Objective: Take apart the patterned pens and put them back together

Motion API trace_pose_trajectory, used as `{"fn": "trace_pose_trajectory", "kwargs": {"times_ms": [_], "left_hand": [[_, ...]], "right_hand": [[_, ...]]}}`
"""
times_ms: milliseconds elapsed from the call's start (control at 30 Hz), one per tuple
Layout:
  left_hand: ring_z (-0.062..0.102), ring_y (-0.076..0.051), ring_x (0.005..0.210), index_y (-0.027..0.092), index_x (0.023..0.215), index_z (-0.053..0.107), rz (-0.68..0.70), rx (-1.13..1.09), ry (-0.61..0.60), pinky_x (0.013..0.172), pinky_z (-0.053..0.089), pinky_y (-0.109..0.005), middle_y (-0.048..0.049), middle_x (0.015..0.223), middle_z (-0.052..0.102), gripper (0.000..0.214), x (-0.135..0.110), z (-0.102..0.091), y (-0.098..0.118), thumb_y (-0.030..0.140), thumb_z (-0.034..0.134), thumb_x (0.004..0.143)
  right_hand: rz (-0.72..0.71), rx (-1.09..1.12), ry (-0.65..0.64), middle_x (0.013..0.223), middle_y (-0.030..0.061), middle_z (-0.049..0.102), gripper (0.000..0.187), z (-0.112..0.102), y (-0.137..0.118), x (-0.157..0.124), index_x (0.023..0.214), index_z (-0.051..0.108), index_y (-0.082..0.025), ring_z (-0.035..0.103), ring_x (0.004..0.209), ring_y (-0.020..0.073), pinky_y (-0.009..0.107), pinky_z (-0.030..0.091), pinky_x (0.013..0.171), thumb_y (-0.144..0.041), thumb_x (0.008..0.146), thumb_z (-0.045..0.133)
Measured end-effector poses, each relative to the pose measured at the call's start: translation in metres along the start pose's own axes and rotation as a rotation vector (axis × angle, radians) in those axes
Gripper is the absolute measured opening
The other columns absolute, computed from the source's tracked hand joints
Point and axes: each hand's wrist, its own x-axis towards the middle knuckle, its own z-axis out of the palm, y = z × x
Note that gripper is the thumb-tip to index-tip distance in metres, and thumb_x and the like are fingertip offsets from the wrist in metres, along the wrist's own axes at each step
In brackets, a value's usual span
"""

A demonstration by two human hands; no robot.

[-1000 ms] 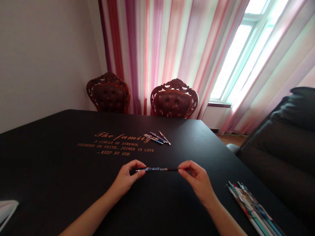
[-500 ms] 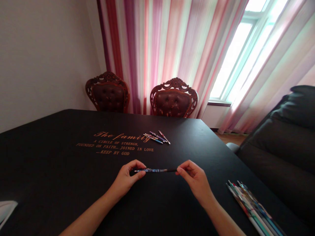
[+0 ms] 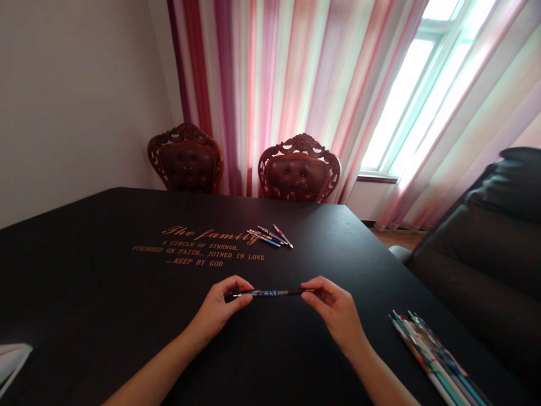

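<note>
A dark pen [image 3: 270, 293] with a blue patterned barrel lies level between my two hands, just over the black table. My left hand [image 3: 226, 299] pinches its left end between thumb and fingers, and a pale tip sticks out past the grip. At the other end, the thumb and fingertips of my right hand [image 3: 332, 304] close on the dark part of the pen. Beyond my hands, several patterned pens [image 3: 268, 237] lie in a loose group over the gold lettering.
Several more pens [image 3: 435, 355] lie side by side on the black table [image 3: 105, 293] at the right. A white object [image 3: 12, 361] is cut off at the left edge. Two carved chairs [image 3: 299, 175] stand behind the table, and a dark leather seat [image 3: 486, 242] at the right.
My right hand's grip has moved slightly inward along the pen. The pen has turned a little in my fingers; both hands stay in nearly the same place.
</note>
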Motion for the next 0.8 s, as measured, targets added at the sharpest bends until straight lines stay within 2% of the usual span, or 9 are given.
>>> {"fn": "trace_pose_trajectory", "kwargs": {"times_ms": [133,433,633,733,800], "left_hand": [[0.057,-0.018,0.078,0.018,0.084,0.068,0.026,0.007,-0.027,0.072,0.041,-0.026,-0.0006,0.079,0.064,0.016,-0.002,0.001,0.003,0.031,0.072,0.076],[0.058,-0.019,0.081,0.019,0.086,0.069,0.031,-0.007,-0.004,0.074,0.042,-0.027,-0.002,0.082,0.066,0.016,-0.001,0.0,-0.003,0.032,0.072,0.077],[0.058,-0.019,0.079,0.018,0.084,0.069,0.022,-0.028,0.012,0.073,0.041,-0.027,-0.0023,0.081,0.066,0.015,-0.001,0.0,-0.002,0.03,0.073,0.076],[0.056,-0.018,0.077,0.018,0.082,0.067,0.027,-0.081,0.021,0.072,0.041,-0.026,-0.0008,0.078,0.063,0.015,-0.002,0.002,0.001,0.029,0.074,0.074],[0.055,-0.017,0.078,0.018,0.082,0.066,0.0,-0.169,0.029,0.072,0.041,-0.025,0.0,0.079,0.062,0.017,-0.003,0.005,0.001,0.03,0.075,0.073]], "right_hand": [[-0.01,-0.044,-0.013,0.079,0.0014,0.064,0.013,0.001,-0.003,-0.001,0.087,0.072,-0.022,0.059,0.075,0.0185,0.029,0.044,0.07,-0.032,0.079,0.071],[-0.032,-0.065,-0.018,0.076,0.0014,0.063,0.014,0.007,-0.005,-0.003,0.083,0.073,-0.022,0.057,0.072,0.0183,0.029,0.043,0.066,-0.035,0.079,0.071],[-0.015,-0.133,-0.002,0.066,-0.0007,0.06,0.021,0.01,-0.004,-0.005,0.067,0.067,-0.02,0.053,0.065,0.0163,0.027,0.039,0.062,-0.036,0.081,0.068],[-0.002,-0.176,0.015,0.062,-0.0012,0.057,0.028,0.011,-0.005,-0.005,0.061,0.063,-0.02,0.051,0.062,0.0157,0.027,0.037,0.06,-0.037,0.084,0.065],[-0.014,-0.165,0.021,0.064,-0.0011,0.058,0.026,0.012,-0.005,-0.005,0.064,0.064,-0.02,0.051,0.063,0.0157,0.027,0.037,0.061,-0.037,0.084,0.065]]}}
